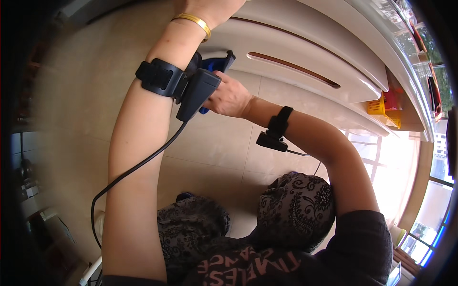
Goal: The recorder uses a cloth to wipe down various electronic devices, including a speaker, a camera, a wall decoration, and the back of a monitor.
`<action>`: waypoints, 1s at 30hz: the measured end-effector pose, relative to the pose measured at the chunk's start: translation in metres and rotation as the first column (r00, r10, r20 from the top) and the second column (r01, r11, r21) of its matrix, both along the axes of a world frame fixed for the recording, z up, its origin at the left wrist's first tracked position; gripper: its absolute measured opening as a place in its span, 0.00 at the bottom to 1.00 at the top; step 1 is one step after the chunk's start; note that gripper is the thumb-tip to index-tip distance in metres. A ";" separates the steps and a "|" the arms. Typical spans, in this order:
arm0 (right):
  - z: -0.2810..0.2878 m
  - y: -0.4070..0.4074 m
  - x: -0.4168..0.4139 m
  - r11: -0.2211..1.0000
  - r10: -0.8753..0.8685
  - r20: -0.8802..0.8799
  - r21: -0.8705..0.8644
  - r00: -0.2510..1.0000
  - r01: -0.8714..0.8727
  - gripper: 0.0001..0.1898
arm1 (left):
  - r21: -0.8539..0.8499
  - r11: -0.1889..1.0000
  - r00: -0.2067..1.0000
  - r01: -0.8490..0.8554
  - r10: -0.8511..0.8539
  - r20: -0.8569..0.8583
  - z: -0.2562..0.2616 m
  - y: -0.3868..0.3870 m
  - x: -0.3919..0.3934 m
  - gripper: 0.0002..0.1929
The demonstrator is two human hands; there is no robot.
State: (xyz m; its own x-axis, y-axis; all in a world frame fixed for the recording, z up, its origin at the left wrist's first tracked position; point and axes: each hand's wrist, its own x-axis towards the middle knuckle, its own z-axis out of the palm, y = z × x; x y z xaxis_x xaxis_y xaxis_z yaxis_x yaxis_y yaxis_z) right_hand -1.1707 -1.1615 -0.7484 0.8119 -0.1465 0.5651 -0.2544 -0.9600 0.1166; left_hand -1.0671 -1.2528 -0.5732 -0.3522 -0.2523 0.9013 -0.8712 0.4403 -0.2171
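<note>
My left hand point(214, 9) reaches to the top edge of the view, over a glossy cream drawer front point(286, 46). Its fingers are cut off there, so whatever it touches is hidden. A gold bangle point(193, 21) circles that wrist. Below it, my right hand point(230, 94) is closed around a blue tool with a black edge, apparently a dustpan point(216, 64). It is held low by the cabinet, above the tiled floor. The black camera strapped to my left forearm point(198, 94) partly covers the right fingers and the tool.
Beige floor tiles point(207, 143) stretch between my bent knees and the cabinet. A yellow plastic basket point(377, 109) sits in an opening at the cabinet's right end. A black cable point(139, 166) trails along my left forearm. Bright windows point(429, 207) stand at the right.
</note>
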 end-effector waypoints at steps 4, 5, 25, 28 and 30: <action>0.021 0.020 -0.062 0.915 -0.392 0.054 -0.085 0.919 0.395 0.19 | -0.004 1.000 1.000 0.005 -0.005 -0.017 0.005 0.005 0.002 0.30; 0.015 0.022 -0.081 0.865 -0.492 0.055 -0.079 0.869 0.495 0.19 | -0.009 1.000 1.000 0.004 -0.004 -0.018 0.004 0.004 0.002 0.30; 0.010 0.035 -0.204 -0.486 -0.265 -0.567 0.777 0.780 0.400 0.23 | 0.004 1.000 1.000 -0.010 0.010 -0.002 -0.027 -0.001 0.016 0.31; 0.004 0.039 -0.199 -0.475 -0.581 -0.293 0.880 0.759 -0.023 0.16 | -0.015 0.999 0.999 -0.030 0.030 0.025 -0.023 -0.003 0.013 0.31; 0.013 0.040 -0.177 -0.329 -0.748 -0.183 0.937 0.638 -0.117 0.13 | -0.020 0.999 0.998 -0.047 0.047 0.037 -0.021 -0.002 0.015 0.31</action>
